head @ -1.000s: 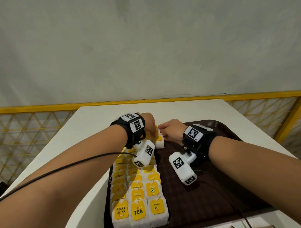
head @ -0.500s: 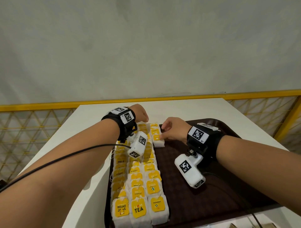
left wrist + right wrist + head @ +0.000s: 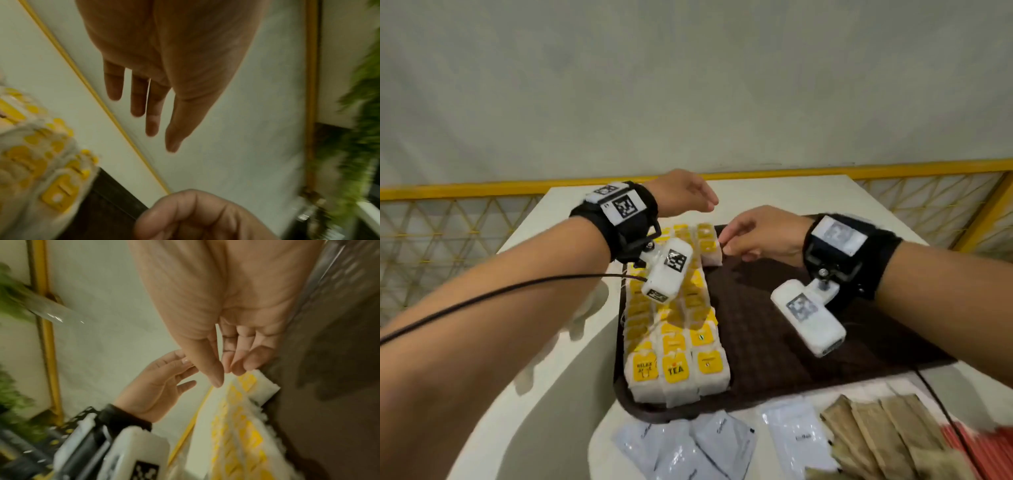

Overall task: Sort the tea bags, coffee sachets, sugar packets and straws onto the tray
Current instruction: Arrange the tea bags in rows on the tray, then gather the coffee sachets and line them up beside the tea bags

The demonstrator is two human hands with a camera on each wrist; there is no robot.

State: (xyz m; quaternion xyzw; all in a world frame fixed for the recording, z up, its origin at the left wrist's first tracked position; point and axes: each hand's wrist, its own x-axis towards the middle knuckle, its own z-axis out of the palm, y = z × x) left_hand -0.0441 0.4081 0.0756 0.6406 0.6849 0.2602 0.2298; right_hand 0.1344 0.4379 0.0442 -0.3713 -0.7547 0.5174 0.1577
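A dark brown tray (image 3: 774, 325) holds three rows of white tea bags with yellow tags (image 3: 674, 342) along its left side. My left hand (image 3: 702, 202) hovers above the far end of the rows, its fingers (image 3: 152, 123) straight and holding nothing. My right hand (image 3: 726, 240) is low over the tray's far end, and its loosely bent fingertips (image 3: 238, 368) touch the edge of the farthest tea bag (image 3: 263, 386) without pinching it. White coffee sachets (image 3: 688, 448), brown sugar packets (image 3: 883, 435) and red straws (image 3: 983, 448) lie on the table in front of the tray.
The white table (image 3: 571, 394) is ringed by a yellow mesh railing (image 3: 465, 192) in front of a plain wall. The tray's right half is bare brown surface. Black cables run from both wrist cameras along my forearms.
My left hand has lifted off the far tea bags and opened. My right hand has stayed by the farthest bag. The head view has tipped down, showing the sachets, packets and straws.
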